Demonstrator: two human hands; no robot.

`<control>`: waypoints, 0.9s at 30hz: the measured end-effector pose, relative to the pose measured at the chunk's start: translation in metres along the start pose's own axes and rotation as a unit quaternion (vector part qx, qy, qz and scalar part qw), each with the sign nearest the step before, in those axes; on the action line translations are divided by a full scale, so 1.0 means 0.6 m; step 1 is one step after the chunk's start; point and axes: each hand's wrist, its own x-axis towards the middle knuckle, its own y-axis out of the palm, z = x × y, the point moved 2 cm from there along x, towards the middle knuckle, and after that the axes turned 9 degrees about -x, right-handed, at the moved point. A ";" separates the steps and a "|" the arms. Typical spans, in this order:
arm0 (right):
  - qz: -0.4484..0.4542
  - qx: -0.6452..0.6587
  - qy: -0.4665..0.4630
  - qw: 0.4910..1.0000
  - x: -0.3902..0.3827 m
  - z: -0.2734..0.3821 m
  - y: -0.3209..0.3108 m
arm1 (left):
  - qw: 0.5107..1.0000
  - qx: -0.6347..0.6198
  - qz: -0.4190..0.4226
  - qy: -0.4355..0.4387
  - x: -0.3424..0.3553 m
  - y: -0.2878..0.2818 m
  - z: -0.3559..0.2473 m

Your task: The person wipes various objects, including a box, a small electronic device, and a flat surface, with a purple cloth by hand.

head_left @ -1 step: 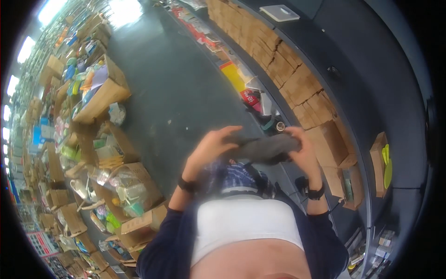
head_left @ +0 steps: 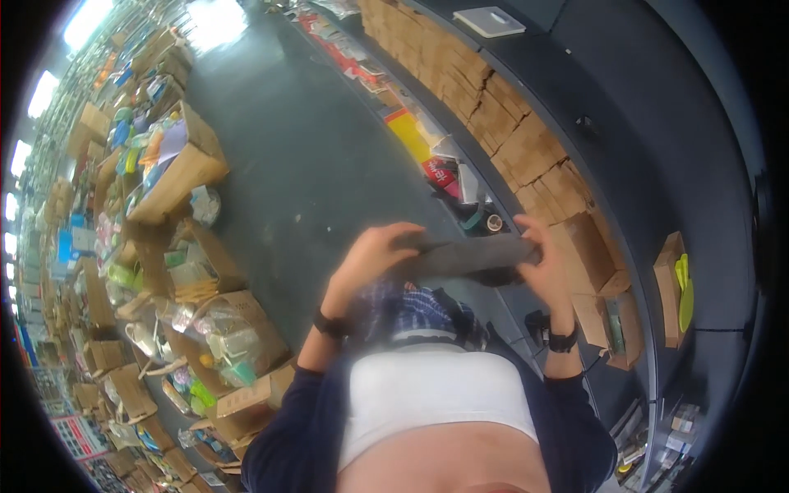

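A dark grey elongated item (head_left: 460, 256), slightly blurred and with a darker underside, is held level in front of my body between both hands; I cannot make out what it is. My left hand (head_left: 374, 255) grips its left end with curled fingers. My right hand (head_left: 538, 255) is closed on its right end, thumb and fingers curled at the edge. Blue checked fabric (head_left: 423, 308) shows below the item, over my legs. Each wrist has a black band.
On the left stand several cardboard boxes (head_left: 189, 189) full of mixed goods along the floor (head_left: 288, 140). On the right, a long dark shelf unit (head_left: 625, 164) holds rows of brown cartons (head_left: 493, 115), with mixed items along its foot and a box with a yellow-green object (head_left: 682, 292).
My right hand has moved slightly up, and the grey item has shifted a little with it. My left hand is nearly unchanged.
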 end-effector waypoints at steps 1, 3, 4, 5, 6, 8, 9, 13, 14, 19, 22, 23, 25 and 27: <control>-0.050 -0.013 -0.030 0.998 0.012 -0.017 -0.019 | 0.999 0.021 -0.019 0.043 0.026 -0.005 0.007; -0.147 -0.039 -0.089 0.984 0.034 -0.047 -0.044 | 0.997 0.018 -0.058 0.058 0.084 -0.015 0.000; -0.179 0.043 -0.043 0.982 0.054 -0.045 -0.053 | 0.994 -0.047 -0.081 0.058 0.119 -0.015 -0.001; -0.209 0.125 0.002 0.970 0.075 -0.033 -0.064 | 0.987 -0.102 -0.104 0.066 0.159 -0.012 -0.004; -0.242 0.204 0.052 0.947 0.094 -0.035 -0.072 | 0.977 -0.157 -0.120 0.076 0.206 -0.005 -0.006; -0.326 0.256 0.071 0.907 0.138 -0.064 -0.084 | 0.957 -0.224 -0.141 0.119 0.285 0.015 -0.032; -0.371 0.280 0.077 0.882 0.164 -0.079 -0.092 | 0.948 -0.246 -0.141 0.146 0.326 0.030 -0.053; -0.416 -0.342 -0.031 0.842 0.279 -0.131 -0.094 | 0.947 -0.105 -0.120 0.278 0.481 0.078 -0.051; -0.354 -0.491 0.016 0.796 0.301 -0.148 -0.084 | 0.945 -0.030 -0.099 0.310 0.514 0.084 -0.044; -0.197 -0.536 0.156 0.806 0.375 -0.242 -0.028 | 0.847 0.338 -0.156 0.379 0.597 0.130 0.024; -0.144 -0.482 0.178 0.846 0.408 -0.261 -0.046 | 0.817 0.407 -0.131 0.387 0.617 0.132 0.033; -0.134 -0.469 0.176 0.855 0.431 -0.274 -0.055 | 0.829 0.393 -0.120 0.380 0.640 0.124 0.029; -0.126 -0.471 0.190 0.852 0.477 -0.273 -0.072 | 0.822 0.415 -0.123 0.371 0.676 0.109 0.017; -0.137 -0.463 0.199 0.853 0.514 -0.268 -0.070 | 0.811 0.432 -0.130 0.371 0.705 0.094 0.010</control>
